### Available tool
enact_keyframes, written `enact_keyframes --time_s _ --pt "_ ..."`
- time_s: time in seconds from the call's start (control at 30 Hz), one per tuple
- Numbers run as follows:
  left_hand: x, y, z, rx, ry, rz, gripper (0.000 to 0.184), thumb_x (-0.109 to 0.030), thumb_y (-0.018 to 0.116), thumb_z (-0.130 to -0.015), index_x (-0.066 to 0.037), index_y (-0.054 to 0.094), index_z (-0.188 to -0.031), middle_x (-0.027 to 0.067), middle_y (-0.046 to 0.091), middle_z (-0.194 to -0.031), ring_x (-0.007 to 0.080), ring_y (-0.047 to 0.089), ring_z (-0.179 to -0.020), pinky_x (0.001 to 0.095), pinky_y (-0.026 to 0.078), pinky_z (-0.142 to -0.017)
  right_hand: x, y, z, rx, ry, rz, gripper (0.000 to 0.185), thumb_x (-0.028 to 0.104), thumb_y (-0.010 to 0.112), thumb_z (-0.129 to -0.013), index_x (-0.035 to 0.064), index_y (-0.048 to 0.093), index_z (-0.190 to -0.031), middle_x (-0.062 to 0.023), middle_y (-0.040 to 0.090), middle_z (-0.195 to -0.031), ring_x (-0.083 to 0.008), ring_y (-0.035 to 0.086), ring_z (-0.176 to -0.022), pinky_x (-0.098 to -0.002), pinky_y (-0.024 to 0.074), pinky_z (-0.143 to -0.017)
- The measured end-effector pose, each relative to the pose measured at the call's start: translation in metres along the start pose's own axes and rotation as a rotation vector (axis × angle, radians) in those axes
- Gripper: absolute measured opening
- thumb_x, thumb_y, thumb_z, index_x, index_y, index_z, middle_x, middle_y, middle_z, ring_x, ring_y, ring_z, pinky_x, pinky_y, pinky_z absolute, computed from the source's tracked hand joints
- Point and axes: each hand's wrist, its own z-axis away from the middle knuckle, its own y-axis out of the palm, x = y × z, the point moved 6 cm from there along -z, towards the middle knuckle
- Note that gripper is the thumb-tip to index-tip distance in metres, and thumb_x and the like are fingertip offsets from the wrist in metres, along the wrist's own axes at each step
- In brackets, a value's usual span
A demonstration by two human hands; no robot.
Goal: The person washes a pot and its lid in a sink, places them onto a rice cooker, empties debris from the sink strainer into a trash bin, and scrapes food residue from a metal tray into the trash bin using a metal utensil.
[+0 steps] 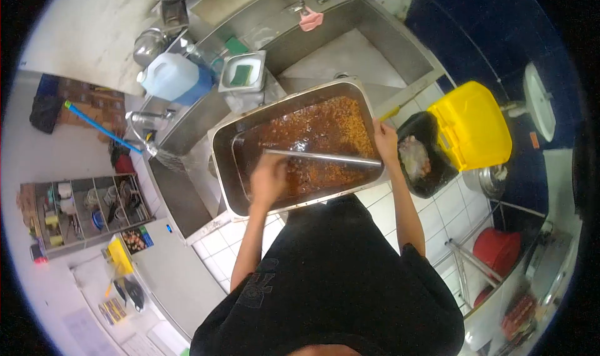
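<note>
A deep metal pan [223,168] with brown-red residue and orange crumbs inside is tilted over the front edge of the sink. My left hand [269,181] is inside the pan, blurred, with its fingers round the left end of a long metal bar [325,158]. The bar reaches across the pan to its right wall. My right hand [385,141] grips the pan's right rim, and a yellow handle sticks out beside it.
Right of the pan stands an open black bin [431,181] with a yellow lid [478,128]. A blue-liquid jug [172,78] and a small metal container [244,75] with a green sponge stand by the sinks. Water runs from the left tap [150,146].
</note>
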Motion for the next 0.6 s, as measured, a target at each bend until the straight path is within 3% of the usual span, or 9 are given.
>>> enact_keyframes --time_s 0.07,0.13,0.17,0.23,0.27,0.37,0.5,0.53,0.6 --pt "-0.038 0.05 -0.01 0.176 0.094 0.038 0.031 -0.006 0.062 -0.078 -0.009 0.061 -0.109 0.0119 0.062 -0.108 0.0325 0.063 -0.094 0.0434 0.053 -0.077 -0.005 0.002 -0.002 0.028 0.006 0.026 0.056 0.048 0.051 -0.094 -0.0064 0.062 -0.087 -0.0231 0.056 -0.067 -0.0224 0.057 -0.063 -0.0392 0.0435 -0.063" --pt "-0.037 0.105 -0.019 0.349 0.113 -0.157 0.029 -0.009 0.063 -0.077 -0.008 0.058 -0.106 0.0109 0.061 -0.101 0.0323 0.063 -0.092 0.0426 0.054 -0.076 -0.015 0.005 -0.007 0.078 0.07 0.042 0.058 0.049 0.052 -0.093 -0.0075 0.062 -0.089 -0.022 0.063 -0.072 -0.0212 0.061 -0.068 -0.0385 0.0445 -0.066" --pt "-0.03 0.117 -0.026 0.332 0.1 -0.156 0.029 -0.009 0.063 -0.077 -0.008 0.058 -0.106 0.0109 0.061 -0.101 0.0323 0.063 -0.092 0.0426 0.054 -0.076 -0.019 0.007 -0.01 0.089 0.052 0.047 0.058 0.049 0.052 -0.093 -0.0075 0.062 -0.089 -0.022 0.063 -0.072 -0.0212 0.061 -0.068 -0.0385 0.0445 -0.066" --pt "-0.017 0.131 -0.053 0.37 0.315 -0.249 0.023 -0.013 0.063 -0.078 -0.007 0.055 -0.098 0.0115 0.059 -0.094 0.0315 0.062 -0.091 0.0417 0.055 -0.071 -0.021 0.026 -0.032 0.073 0.055 -0.199 0.061 0.052 0.053 -0.092 -0.0085 0.062 -0.088 -0.0149 0.063 -0.07 -0.0162 0.056 -0.07 -0.0357 0.0434 -0.067" --pt "-0.018 0.122 -0.056 0.358 0.297 -0.258 0.023 -0.013 0.063 -0.078 -0.007 0.055 -0.098 0.0115 0.059 -0.094 0.0315 0.062 -0.091 0.0417 0.055 -0.071 -0.023 0.029 -0.031 0.091 0.042 -0.203 0.061 0.052 0.053 -0.092 -0.0085 0.062 -0.088 -0.0149 0.063 -0.07 -0.0162 0.056 -0.07 -0.0357 0.0434 -0.067" --pt "-0.032 0.073 -0.074 0.309 0.408 -0.273 0.02 -0.014 0.061 -0.078 -0.005 0.052 -0.094 0.0134 0.058 -0.091 0.0313 0.062 -0.084 0.043 0.053 -0.066 -0.037 0.039 -0.044 0.151 0.06 -0.265 0.063 0.054 0.054 -0.092 -0.0085 0.062 -0.087 -0.0024 0.05 -0.069 -0.0114 0.042 -0.072 -0.0295 0.0396 -0.066" --pt "-0.001 -0.069 -0.125 -0.034 0.269 -0.093 0.021 -0.014 0.06 -0.079 -0.004 0.056 -0.097 0.0176 0.064 -0.084 0.036 0.064 -0.074 0.0433 0.053 -0.064 -0.016 0.061 -0.07 0.121 0.081 -0.284 0.06 0.052 0.054 -0.093 -0.008 0.063 -0.09 -0.001 0.051 -0.07 -0.0114 0.042 -0.071 -0.0296 0.0401 -0.065" --pt "0.012 -0.104 -0.131 -0.102 0.169 -0.026 0.018 -0.014 0.061 -0.082 -0.003 0.059 -0.097 0.0196 0.065 -0.086 0.0374 0.064 -0.074 0.0429 0.052 -0.064 -0.012 0.065 -0.077 0.134 0.066 -0.283 0.06 0.052 0.054 -0.093 -0.008 0.063 -0.09 -0.001 0.051 -0.07 -0.0114 0.042 -0.071 -0.0296 0.0401 -0.065" --pt "0.058 -0.16 -0.13 -0.173 -0.183 -0.016 0.02 -0.021 0.062 -0.088 -0.001 0.063 -0.088 0.0206 0.063 -0.072 0.0359 0.064 -0.065 0.0409 0.05 -0.059 -0.011 0.073 -0.085 0.151 0.109 -0.272 0.057 0.05 0.054 -0.094 -0.0045 0.061 -0.079 0.001 0.047 -0.067 -0.0104 0.039 -0.067 -0.03 0.0366 -0.061"
